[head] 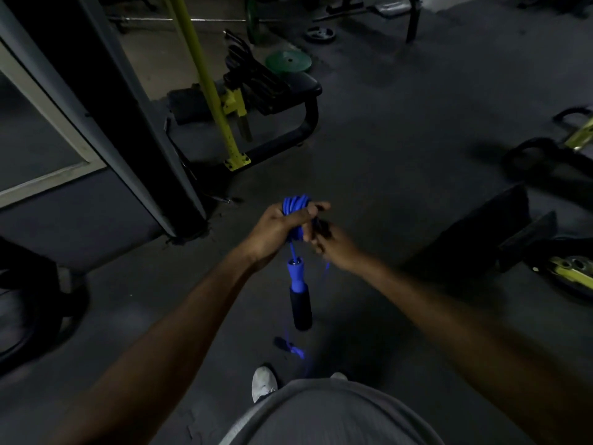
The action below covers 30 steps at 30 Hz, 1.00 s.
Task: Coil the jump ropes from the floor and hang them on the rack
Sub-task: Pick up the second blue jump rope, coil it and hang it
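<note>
My left hand [276,231] is closed around a bundle of blue jump rope coils [295,203] held in front of me. One rope handle [299,295], blue at the top with a black foam grip, hangs straight down from that hand. My right hand [333,244] is just to the right, fingers closed on a dark object that looks like the other handle, touching the coils. A blurred blue piece of rope [296,350] shows lower down, near the floor. No rack for hanging is clearly visible.
A black machine column [134,123] stands at left beside a yellow upright [208,78] and a padded bench [298,88]. Green weight plate [288,61] lies beyond. Dark pads and yellow equipment [571,271] sit at right. My white shoe [263,382] is below.
</note>
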Each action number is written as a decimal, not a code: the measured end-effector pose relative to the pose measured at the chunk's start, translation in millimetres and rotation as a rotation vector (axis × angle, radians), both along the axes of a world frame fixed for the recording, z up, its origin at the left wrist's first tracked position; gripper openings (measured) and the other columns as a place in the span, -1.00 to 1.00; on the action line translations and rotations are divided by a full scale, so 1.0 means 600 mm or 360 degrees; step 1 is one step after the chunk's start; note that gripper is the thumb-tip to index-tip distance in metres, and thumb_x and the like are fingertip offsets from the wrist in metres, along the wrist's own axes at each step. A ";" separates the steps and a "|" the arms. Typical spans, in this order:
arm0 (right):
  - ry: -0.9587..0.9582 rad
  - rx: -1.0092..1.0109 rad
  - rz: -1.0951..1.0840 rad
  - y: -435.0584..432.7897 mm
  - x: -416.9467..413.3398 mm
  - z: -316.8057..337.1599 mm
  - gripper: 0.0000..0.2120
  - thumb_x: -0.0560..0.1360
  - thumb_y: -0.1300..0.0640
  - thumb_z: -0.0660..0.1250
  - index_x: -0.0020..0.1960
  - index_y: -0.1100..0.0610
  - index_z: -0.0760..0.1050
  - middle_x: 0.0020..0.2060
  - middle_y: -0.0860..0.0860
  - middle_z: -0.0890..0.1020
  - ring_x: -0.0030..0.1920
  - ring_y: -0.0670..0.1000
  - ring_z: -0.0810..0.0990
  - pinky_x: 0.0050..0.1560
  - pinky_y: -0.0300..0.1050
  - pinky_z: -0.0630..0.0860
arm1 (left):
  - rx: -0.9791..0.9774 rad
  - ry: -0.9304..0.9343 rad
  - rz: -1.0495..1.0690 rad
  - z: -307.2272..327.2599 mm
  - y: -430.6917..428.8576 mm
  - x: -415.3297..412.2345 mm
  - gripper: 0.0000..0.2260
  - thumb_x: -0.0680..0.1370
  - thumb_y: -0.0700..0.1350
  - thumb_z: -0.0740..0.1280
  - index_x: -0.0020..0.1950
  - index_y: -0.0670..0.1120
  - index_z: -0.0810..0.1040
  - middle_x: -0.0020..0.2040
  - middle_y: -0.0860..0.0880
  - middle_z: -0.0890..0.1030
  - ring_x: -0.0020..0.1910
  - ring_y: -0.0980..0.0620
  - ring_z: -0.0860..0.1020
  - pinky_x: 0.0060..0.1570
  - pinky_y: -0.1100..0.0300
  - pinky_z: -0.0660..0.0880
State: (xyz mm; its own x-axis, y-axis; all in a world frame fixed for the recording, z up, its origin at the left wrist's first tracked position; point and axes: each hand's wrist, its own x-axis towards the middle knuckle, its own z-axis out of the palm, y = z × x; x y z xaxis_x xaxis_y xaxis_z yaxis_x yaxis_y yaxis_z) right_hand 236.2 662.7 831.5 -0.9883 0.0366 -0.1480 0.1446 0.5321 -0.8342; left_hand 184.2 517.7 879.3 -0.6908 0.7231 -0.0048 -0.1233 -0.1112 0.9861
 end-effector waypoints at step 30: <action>0.0248 0.0959 0.0525 -0.025 0.120 0.113 -0.86 0.60 -0.03 0.13 0.05 -0.03 0.43 -0.01 0.03 0.65 0.02 0.13 0.58 -0.13 -0.05 0.37 | -0.0410 0.0402 0.0236 -0.060 0.004 -0.019 -0.71 0.58 0.03 0.29 -0.24 -0.08 0.65 -0.08 0.02 0.66 0.16 0.32 0.51 0.22 0.21 0.37</action>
State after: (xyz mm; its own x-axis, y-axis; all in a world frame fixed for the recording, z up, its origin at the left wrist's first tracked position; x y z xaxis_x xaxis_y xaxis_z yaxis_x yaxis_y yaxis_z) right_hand 307.9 647.6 899.6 -0.9700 -0.2376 -0.0519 -0.2011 0.9035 -0.3785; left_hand 172.9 520.4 843.4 -0.7902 0.6127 0.0106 0.1261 0.1457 0.9813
